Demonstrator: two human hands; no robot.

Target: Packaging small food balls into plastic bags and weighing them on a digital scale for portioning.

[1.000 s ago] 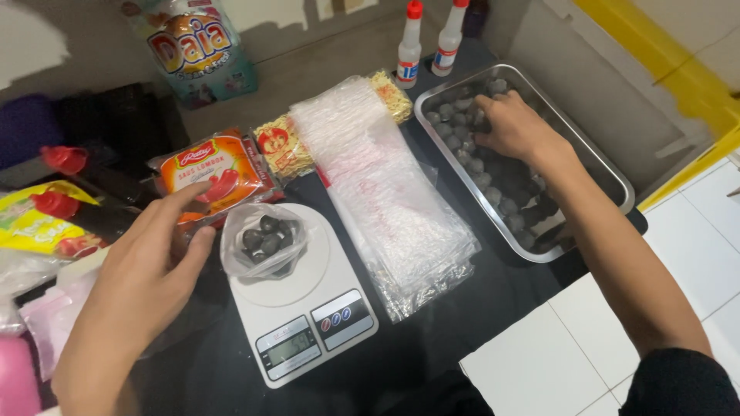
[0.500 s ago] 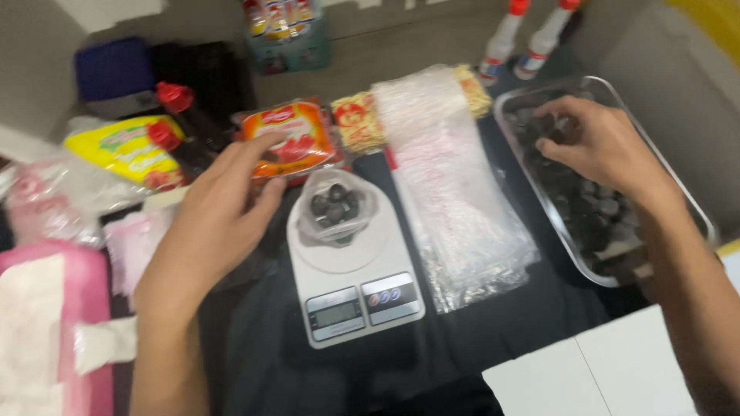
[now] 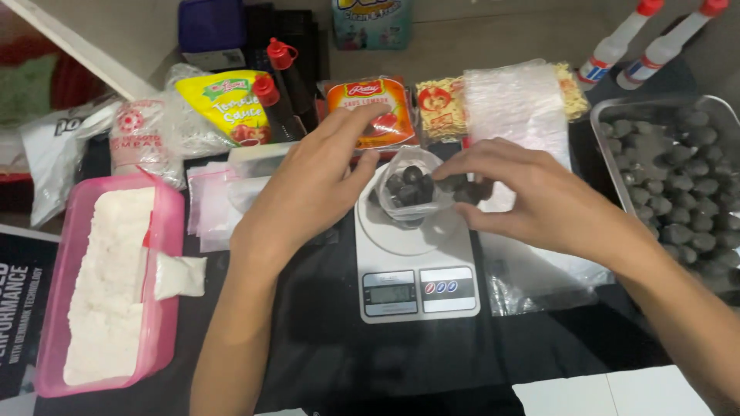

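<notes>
At frame centre, white scale (image 3: 416,266) on dark surface (image 3: 324,347) carries small clear bag (image 3: 410,187) of dark balls. Left hand (image 3: 312,192) pinches bag's left rim, likely keeping mouth spread. Right hand (image 3: 532,200) at bag's right edge, fingers closed on dark balls (image 3: 462,187), poised over opening. Steel tray (image 3: 609,123) at right edge holds many more balls, within reach. Stack of clear bags (image 3: 516,104) lies behind scale. Pink tub (image 3: 166,254) of white powder sits lower left; sauce packs line upper centre.

Metal tray (image 3: 609,115) cut off right
</notes>
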